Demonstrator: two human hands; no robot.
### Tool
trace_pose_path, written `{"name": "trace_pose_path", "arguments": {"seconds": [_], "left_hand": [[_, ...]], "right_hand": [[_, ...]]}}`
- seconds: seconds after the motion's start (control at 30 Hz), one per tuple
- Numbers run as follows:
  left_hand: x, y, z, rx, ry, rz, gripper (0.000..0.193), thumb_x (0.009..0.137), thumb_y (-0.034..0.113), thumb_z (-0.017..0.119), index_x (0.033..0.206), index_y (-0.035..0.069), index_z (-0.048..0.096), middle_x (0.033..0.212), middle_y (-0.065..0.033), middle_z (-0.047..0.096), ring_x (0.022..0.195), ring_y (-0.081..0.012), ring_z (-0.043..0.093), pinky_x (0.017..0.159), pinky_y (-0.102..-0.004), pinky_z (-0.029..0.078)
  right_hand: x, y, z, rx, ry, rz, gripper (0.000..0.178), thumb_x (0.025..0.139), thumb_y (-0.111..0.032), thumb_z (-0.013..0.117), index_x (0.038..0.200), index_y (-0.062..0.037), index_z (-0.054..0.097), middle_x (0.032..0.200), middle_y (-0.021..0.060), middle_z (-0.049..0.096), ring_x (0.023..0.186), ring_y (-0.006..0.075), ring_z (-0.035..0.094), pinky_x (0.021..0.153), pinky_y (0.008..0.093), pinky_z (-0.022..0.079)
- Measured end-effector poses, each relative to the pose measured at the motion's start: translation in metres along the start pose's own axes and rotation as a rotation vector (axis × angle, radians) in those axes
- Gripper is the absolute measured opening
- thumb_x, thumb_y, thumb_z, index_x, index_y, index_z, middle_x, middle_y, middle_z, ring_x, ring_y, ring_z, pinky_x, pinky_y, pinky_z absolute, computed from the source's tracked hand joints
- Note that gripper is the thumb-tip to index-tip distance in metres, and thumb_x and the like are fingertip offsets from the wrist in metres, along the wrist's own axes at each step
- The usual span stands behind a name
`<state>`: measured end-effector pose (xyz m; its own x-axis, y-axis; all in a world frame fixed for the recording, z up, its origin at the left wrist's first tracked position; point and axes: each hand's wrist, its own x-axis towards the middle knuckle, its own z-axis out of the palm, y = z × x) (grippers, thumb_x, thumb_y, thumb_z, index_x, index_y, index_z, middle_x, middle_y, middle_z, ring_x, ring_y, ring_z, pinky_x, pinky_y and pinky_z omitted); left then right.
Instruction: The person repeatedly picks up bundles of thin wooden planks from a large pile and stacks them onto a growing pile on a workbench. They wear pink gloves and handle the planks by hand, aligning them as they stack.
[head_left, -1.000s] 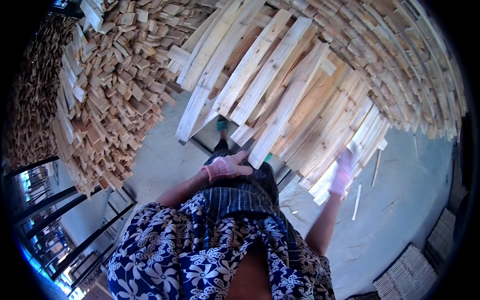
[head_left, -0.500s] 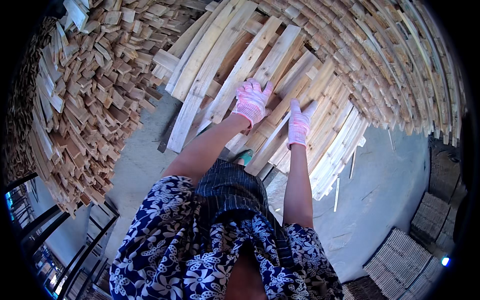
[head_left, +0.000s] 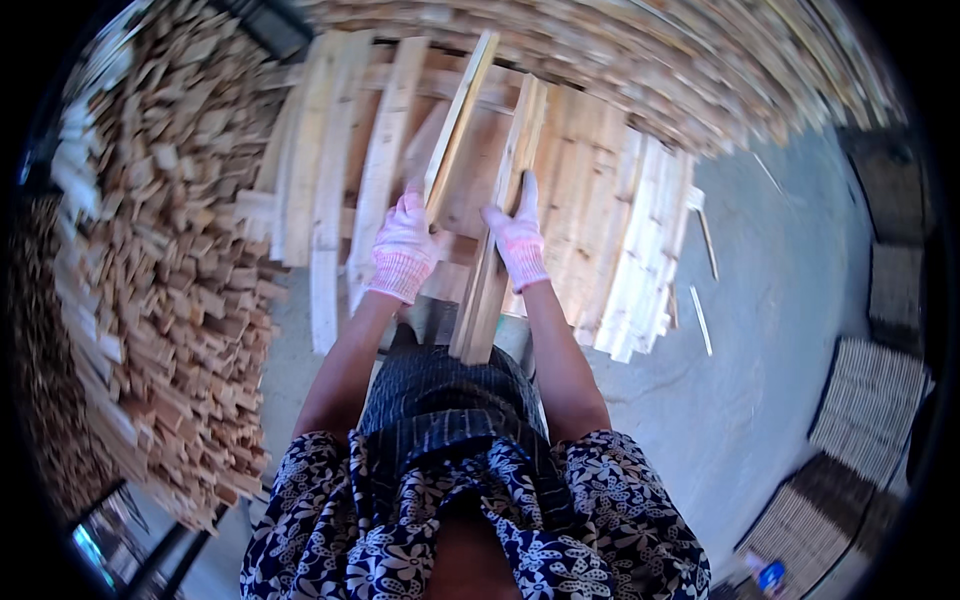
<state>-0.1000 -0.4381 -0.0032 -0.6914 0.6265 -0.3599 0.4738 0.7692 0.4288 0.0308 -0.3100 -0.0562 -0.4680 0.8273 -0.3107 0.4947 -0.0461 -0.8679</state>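
Observation:
Both hands wear white and pink knitted gloves. My left hand (head_left: 405, 245) is closed around the near end of a narrow wooden board (head_left: 461, 115), which is tipped up on its edge and points away from me. My right hand (head_left: 518, 238) grips another wooden board (head_left: 478, 308) from its right side, thumb along the top; this board's near end reaches toward my waist. It may be more than one piece, but blur hides this. Beneath and around both hands lies a layer of pale planks (head_left: 575, 180), side by side, with gaps on the left.
A large heap of short wood pieces (head_left: 170, 330) rises on the left. Long stacked timber (head_left: 660, 60) runs along the far side. Thin loose sticks (head_left: 701, 320) lie on the grey floor (head_left: 760, 330) to the right. Stacks of slats (head_left: 868, 405) stand at the far right.
Both hands have moved left and nearer to me. The left hand, earlier spread over the planks, now grips a board, and the right hand has closed on another. The whole view has turned.

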Motion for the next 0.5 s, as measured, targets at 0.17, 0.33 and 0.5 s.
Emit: {"name": "trace_pose_path", "arguments": {"seconds": [0.17, 0.33, 0.5], "left_hand": [[0.015, 0.022, 0.074, 0.356, 0.095, 0.181, 0.075, 0.081, 0.038, 0.078, 0.142, 0.014, 0.043, 0.140, -0.0192, 0.047, 0.128, -0.0388, 0.052, 0.102, -0.0529, 0.045], [0.033, 0.035, 0.096, 0.234, 0.171, 0.205, 0.074, 0.086, 0.036, 0.074, 0.148, 0.019, 0.038, 0.137, -0.0228, 0.048, 0.121, -0.0418, 0.056, 0.097, -0.0539, 0.050], [0.045, 0.018, 0.096, 0.128, 0.145, 0.148, 0.074, 0.087, 0.035, 0.073, 0.151, 0.022, 0.039, 0.132, -0.0215, 0.050, 0.120, -0.0414, 0.058, 0.099, -0.0503, 0.051]], "right_hand": [[-0.052, 0.091, -0.154, 0.246, 0.180, -0.102, 0.095, 0.087, -0.002, 0.069, 0.164, -0.0046, 0.015, 0.167, 0.0150, 0.027, 0.151, 0.0237, 0.031, 0.120, 0.0310, 0.029], [-0.033, 0.172, -0.334, -0.147, 0.299, 0.090, 0.093, 0.083, -0.014, 0.076, 0.162, -0.0098, 0.027, 0.158, 0.0216, 0.039, 0.146, 0.0315, 0.041, 0.119, 0.0384, 0.034], [0.054, 0.203, -0.367, -0.280, 0.232, 0.210, 0.074, 0.098, -0.035, 0.061, 0.162, -0.0158, 0.030, 0.157, 0.0201, 0.044, 0.146, 0.0380, 0.039, 0.118, 0.0375, 0.034]]}}
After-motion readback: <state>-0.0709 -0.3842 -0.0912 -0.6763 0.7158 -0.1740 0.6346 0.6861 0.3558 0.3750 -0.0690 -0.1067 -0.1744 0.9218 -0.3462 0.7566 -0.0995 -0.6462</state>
